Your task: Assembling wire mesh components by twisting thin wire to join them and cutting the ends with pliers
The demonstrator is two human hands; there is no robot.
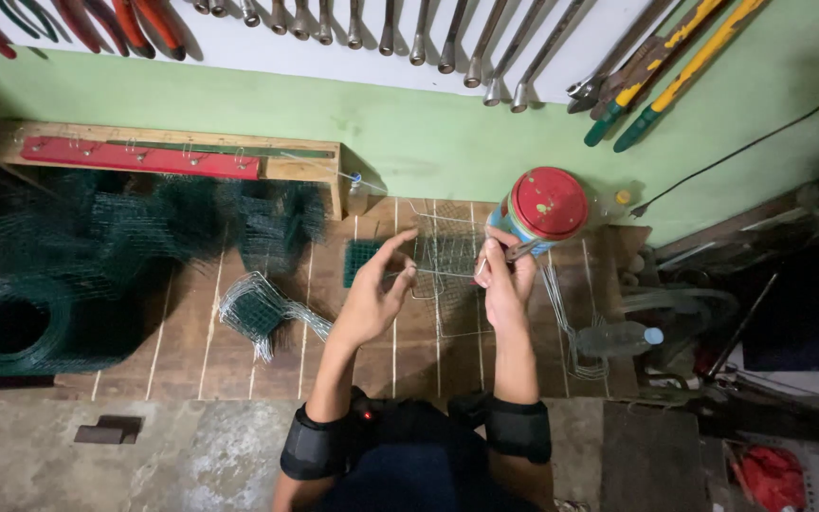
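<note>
2 hands [438,284] — both pinching 1 wire mesh panel [445,256] — above planks [191,332].

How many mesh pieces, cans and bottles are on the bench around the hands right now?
Wire mesh panel held between left hand and right hand: 1
Small green mesh piece: 1
Bundle of cut mesh: 1
Green mesh roll: 1
Red-lidded can: 1
Plastic bottle: 1
Total: 6
</note>
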